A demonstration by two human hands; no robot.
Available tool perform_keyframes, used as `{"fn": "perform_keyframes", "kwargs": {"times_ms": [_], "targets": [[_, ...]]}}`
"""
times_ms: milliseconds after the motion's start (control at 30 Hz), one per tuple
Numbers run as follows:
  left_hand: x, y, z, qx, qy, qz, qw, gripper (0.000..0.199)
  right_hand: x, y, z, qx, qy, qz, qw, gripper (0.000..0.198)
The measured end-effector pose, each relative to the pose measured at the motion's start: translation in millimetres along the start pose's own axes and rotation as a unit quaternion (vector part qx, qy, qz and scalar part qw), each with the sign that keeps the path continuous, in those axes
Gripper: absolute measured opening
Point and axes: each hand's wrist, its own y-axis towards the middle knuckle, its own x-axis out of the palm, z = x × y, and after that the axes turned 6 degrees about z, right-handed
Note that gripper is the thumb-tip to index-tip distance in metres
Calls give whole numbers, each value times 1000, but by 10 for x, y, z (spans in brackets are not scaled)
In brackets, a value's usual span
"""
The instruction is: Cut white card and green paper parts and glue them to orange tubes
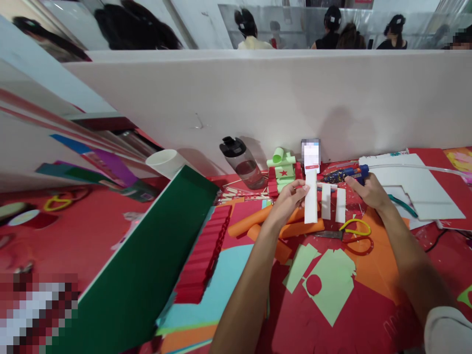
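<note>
Between the fingers of my left hand (287,202) is a long white paper strip (310,204), pinched near its left edge and standing roughly upright in view. My right hand (373,191) is wrapped round a dark blue glue gun (346,173), whose nozzle points left toward the strip. Two shorter white pieces (326,202) lie between my hands. Below them are scissors (356,236) with one yellow and one red handle loop. Orange paper rolls (254,220) lie under and beside my left wrist.
A phone (310,155) leans at the low white wall, beside a small green-and-red paper model (283,172). Left of it stands a water bottle (241,162). A green board (147,265) slants across the left. Light green scraps (334,280) lie in front; white sheets (431,191) are at right.
</note>
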Motion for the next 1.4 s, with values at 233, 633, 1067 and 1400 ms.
{"fn": "perform_keyframes", "kwargs": {"times_ms": [233, 633, 1067, 1400], "targets": [[15, -20, 34, -3, -13, 22, 1000, 54, -35, -25, 25, 12, 9, -58, 998, 45], [-12, 10, 0, 3, -23, 23, 999, 56, -15, -28, 107, 1, 51, -57, 997, 39], [-17, 24, -9, -4, -25, 30, 999, 61, -12, -35, 27, -28, 21, -53, 998, 40], [-29, 35, -21, -2, -19, 33, 999, 55, 6, -25, 47, -7, 13, -42, 999, 41]]}}
